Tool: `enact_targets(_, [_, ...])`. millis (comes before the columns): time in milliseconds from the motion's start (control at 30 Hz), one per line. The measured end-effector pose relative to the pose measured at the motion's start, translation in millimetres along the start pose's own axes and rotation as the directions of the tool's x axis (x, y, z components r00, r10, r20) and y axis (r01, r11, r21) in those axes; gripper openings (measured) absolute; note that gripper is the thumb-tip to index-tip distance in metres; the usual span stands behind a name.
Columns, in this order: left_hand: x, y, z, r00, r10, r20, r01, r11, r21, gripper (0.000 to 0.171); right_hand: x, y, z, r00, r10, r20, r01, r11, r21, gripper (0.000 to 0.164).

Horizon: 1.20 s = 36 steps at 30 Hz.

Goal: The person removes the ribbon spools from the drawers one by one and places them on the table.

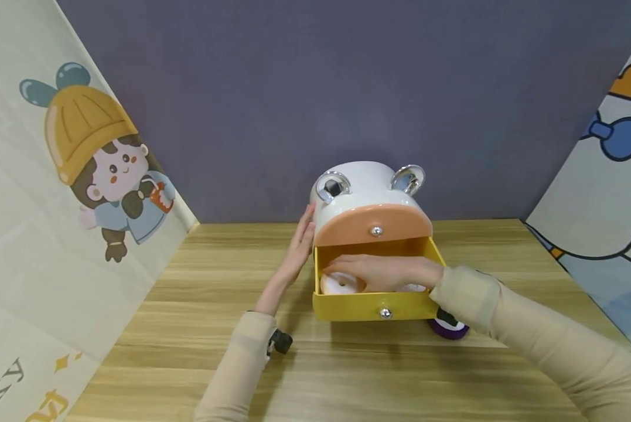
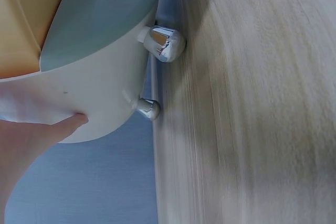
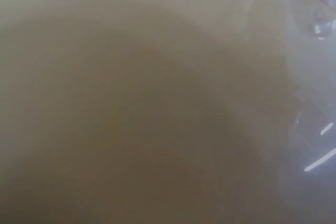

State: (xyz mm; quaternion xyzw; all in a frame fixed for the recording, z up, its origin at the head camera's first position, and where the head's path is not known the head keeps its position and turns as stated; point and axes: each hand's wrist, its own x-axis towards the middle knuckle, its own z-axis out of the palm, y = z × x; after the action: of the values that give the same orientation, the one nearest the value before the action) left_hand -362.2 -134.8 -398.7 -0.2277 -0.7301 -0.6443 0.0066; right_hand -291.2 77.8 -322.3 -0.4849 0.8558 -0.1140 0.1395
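Note:
A glossy white cabinet [image 1: 368, 181] has silver ears, a peach upper drawer front [image 1: 373, 225] and a yellow lower drawer [image 1: 349, 307] pulled out. My left hand [image 1: 298, 249] rests against the cabinet's left side, its thumb on the white shell [image 2: 105, 95] in the left wrist view. Inside the yellow drawer, my right hand [image 1: 375, 269] holds a white round piece with a small centre hole [image 1: 338, 283], fingers round its far side and thumb at its right. Another white piece [image 1: 412, 288] shows partly under that wrist. A blurred pale surface [image 3: 147, 103] fills the right wrist view.
The cabinet stands on a wood-grain table [image 1: 210, 316], close to a dark grey-blue back wall [image 1: 252, 117]. Printed panels [image 1: 25, 246] flank it on both sides. A purple-rimmed round thing [image 1: 449, 333] lies right of the drawer, partly hidden. Silver knobs [image 1: 386, 313] stick out of both drawer fronts.

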Motion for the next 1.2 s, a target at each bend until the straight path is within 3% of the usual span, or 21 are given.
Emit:
enact_targets(333, [-1.6,-1.7,1.7,1.0,-0.021,0.017,0.021,1.0,-0.016,0.051,-4,1,-1,0.999,-0.009,-0.037,0.007,0.999,-0.038,0.059])
enact_targets(533, [-9.8,25.1,3.2,0.999,-0.028,0.045,0.029,0.999,-0.02,0.054,-15,4,-11,0.992,-0.025,-0.127,0.023,1.0,-0.014,0.055])
enact_targets(667, [-10.8,31.2,3.3,0.999,-0.024,0.042,0.025,1.0,-0.017,0.054,-23,2,-22,0.989,0.008,-0.151,-0.002,0.999,0.038,0.057])
enact_targets(800, [-8.6,29.8,2.0,0.999,-0.026,0.046,0.027,0.999,-0.021,0.054,-31,-2,-30,0.987,0.036,-0.157,-0.022,0.996,0.085,0.058])
enact_targets(1000, [1.5,3.5,0.2,1.0,-0.009,0.011,0.009,1.0,-0.021,0.051,-43,-9,-37,0.983,0.015,-0.181,-0.002,0.997,0.076,0.055])
enact_targets(1200, [-0.4,-2.9,-1.0,1.0,-0.01,-0.001,0.01,0.999,-0.032,0.049,-62,-17,-40,0.972,0.009,-0.234,0.012,0.996,0.086,0.057])
